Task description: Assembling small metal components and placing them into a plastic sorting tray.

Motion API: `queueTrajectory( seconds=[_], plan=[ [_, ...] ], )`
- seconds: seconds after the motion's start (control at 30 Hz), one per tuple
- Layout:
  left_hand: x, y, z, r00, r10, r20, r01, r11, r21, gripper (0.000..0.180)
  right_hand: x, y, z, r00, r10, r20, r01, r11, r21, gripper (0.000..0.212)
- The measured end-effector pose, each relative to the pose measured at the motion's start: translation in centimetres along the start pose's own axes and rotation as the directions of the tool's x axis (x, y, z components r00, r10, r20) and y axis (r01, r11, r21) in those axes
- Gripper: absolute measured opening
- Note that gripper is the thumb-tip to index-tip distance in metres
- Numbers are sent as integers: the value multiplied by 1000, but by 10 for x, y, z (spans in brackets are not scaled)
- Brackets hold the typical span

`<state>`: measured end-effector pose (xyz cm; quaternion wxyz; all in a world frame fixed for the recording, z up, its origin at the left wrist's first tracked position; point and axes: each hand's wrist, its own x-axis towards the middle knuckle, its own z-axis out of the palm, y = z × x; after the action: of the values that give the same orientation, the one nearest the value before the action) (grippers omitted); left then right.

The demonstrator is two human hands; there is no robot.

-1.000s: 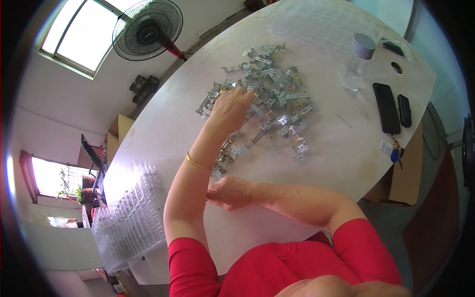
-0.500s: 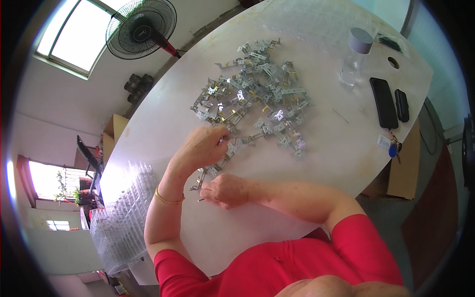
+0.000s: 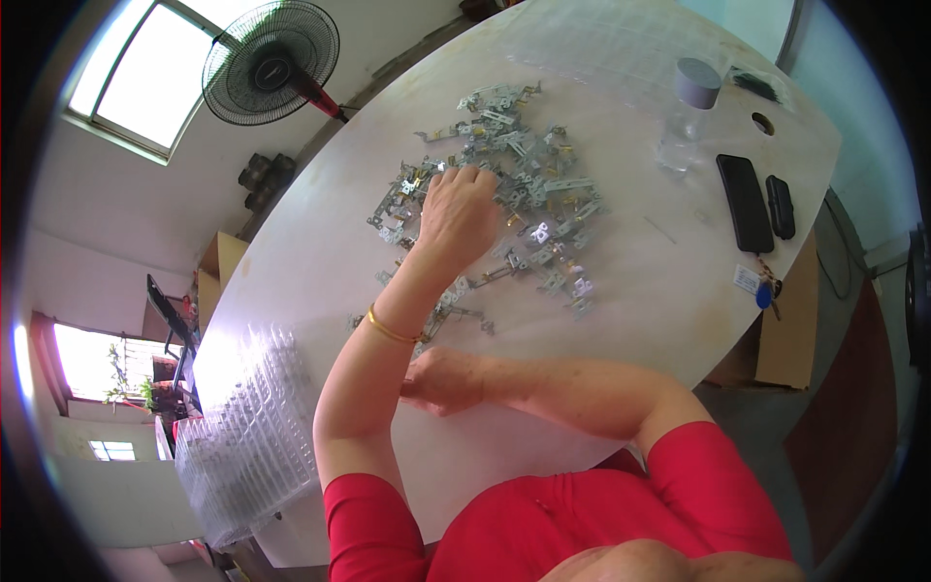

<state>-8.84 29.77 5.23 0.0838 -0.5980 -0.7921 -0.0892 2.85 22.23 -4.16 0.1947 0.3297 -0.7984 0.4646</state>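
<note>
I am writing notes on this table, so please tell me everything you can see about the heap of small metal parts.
The heap of metal parts is a loose scatter of small silver brackets, some with brass-coloured bits. They look like stamped sheet metal and lie flat or tangled, in no order. The heap spreads over the far middle of the pale oval table, with a few strays nearer the person. The left hand rests on its near left edge; the right hand is apart from it.

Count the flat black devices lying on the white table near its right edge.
2: a larger black phone and a smaller black device just right of it, side by side, beyond the bottle. None looks hidden.
</note>
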Motion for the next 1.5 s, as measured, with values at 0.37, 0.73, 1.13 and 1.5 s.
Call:
queueTrajectory(
  seconds=[0.37,0.73,1.13,1.5],
  plan=[
    [21,0,19,989,-115,95,117,993,-18,38,-4,2,-3,1000,-1,20,1,1000,-22,11],
    [-17,1,1,980,-118,161,124,992,-29,36,-2,1,3,1000,7,21,-7,1000,-2,38],
    [-21,16,-10,996,-35,80,24,992,126,25,-1,4,3,1000,-14,6,14,1000,1,26],
    [50,54,33,994,79,80,-77,997,-27,13,-1,4,7,999,35,-17,-29,963,268,27]
  ],
)
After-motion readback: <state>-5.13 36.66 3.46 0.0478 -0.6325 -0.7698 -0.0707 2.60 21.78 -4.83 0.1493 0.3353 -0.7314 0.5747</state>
